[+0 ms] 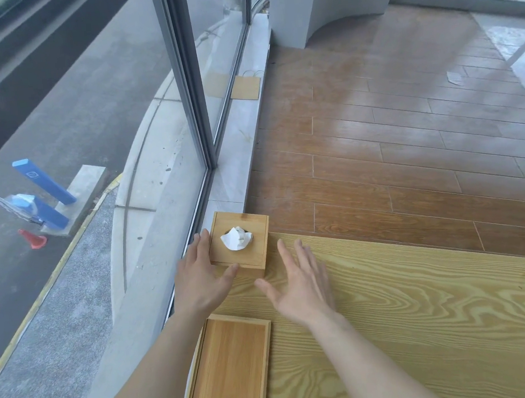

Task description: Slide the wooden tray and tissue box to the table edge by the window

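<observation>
A square wooden tissue box (251, 231) with a white tissue poking from its top sits at the table's far left corner, beside the window glass. My left hand (199, 275) rests against the box's left side, thumb at its near corner, fingers spread. My right hand (297, 283) hovers open just right of the box, not touching it. A long wooden tray (230, 373) lies along the table's left edge, nearer to me, partly under my left forearm.
The light pine table (407, 313) stretches to the right. A floor-to-ceiling window (193, 109) runs along the left with a stone sill below. Wooden floor (391, 130) lies beyond the table's far edge, with a white pillar at the back.
</observation>
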### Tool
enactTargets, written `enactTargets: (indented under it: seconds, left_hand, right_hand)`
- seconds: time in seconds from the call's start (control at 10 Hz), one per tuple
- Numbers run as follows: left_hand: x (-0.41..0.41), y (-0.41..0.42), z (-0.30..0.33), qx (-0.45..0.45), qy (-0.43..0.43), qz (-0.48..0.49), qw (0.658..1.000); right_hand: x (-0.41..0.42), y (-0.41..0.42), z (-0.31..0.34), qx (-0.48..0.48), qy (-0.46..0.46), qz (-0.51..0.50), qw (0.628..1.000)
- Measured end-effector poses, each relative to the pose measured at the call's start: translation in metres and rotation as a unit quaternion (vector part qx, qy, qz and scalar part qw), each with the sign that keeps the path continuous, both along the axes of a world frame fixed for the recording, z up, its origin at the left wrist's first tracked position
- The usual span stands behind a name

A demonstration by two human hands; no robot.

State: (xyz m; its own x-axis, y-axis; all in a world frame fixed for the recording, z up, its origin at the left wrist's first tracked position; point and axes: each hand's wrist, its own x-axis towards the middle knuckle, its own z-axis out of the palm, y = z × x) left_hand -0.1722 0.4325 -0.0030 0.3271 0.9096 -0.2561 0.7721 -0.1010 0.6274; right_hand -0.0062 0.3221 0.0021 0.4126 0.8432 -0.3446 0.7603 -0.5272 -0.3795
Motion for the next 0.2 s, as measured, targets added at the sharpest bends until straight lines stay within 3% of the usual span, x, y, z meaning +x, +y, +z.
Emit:
enactTargets:
  seconds: [0.2]
  left_hand:
    - [0.001,-0.019,0.014,0.081,0.095,-0.028,0.992]
  right_hand:
    - [0.032,-0.031,0.018,-0.081,-0.056,0.008,0.995]
